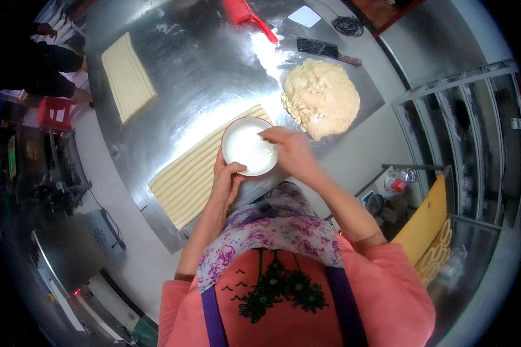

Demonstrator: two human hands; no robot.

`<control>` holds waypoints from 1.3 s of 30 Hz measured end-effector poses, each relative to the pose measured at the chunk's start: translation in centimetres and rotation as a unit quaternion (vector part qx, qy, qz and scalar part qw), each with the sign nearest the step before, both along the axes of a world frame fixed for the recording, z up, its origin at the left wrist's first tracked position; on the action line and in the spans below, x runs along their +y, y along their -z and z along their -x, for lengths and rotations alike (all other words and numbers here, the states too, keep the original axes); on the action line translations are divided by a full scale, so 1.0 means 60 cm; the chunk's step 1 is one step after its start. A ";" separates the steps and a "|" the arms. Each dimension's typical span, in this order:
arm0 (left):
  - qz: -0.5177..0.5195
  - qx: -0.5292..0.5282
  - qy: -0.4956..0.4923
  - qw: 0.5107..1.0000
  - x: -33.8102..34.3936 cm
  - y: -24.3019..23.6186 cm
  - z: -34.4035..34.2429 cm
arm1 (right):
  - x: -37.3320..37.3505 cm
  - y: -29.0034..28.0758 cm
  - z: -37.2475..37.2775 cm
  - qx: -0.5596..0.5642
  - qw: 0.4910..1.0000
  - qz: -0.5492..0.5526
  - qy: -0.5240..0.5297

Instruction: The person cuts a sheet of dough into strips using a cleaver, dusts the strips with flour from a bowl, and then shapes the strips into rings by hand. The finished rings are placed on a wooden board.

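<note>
Head view: dough strips (185, 184) (partly behind bowl (231, 136)), dough mound (321, 98) nearby

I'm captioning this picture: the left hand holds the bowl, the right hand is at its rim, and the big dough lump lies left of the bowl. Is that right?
Not quite: the dough lump lies right of the bowl, as the head view shows. The left hand does hold the bowl, with the right hand at its rim.

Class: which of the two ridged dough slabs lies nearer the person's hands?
The lower slab, partly hidden by the bowl in the left hand; the upper slab lies farther off, at upper left.
</note>
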State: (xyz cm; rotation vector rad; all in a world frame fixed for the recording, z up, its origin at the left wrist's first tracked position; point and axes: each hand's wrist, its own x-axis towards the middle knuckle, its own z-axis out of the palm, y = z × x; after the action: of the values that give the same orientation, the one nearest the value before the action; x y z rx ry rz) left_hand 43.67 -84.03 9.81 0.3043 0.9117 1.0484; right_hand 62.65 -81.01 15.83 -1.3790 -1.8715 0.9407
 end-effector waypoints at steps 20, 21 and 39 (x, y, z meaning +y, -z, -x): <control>0.015 0.028 -0.152 0.988 -0.033 -0.029 0.068 | 0.162 0.229 0.000 -0.027 0.994 0.099 0.022; 0.018 0.029 -0.159 0.987 -0.032 -0.026 0.067 | 0.167 0.224 0.000 -0.033 0.995 0.099 0.012; 0.005 0.015 -0.088 0.996 0.002 0.002 0.011 | 0.010 0.025 0.021 -0.088 0.984 -0.009 -0.152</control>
State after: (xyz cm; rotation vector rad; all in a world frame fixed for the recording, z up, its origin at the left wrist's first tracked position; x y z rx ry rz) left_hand 43.00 -83.89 9.68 0.2347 0.9828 1.2036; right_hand 61.37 -80.42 14.33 -1.2206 -2.2645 0.9698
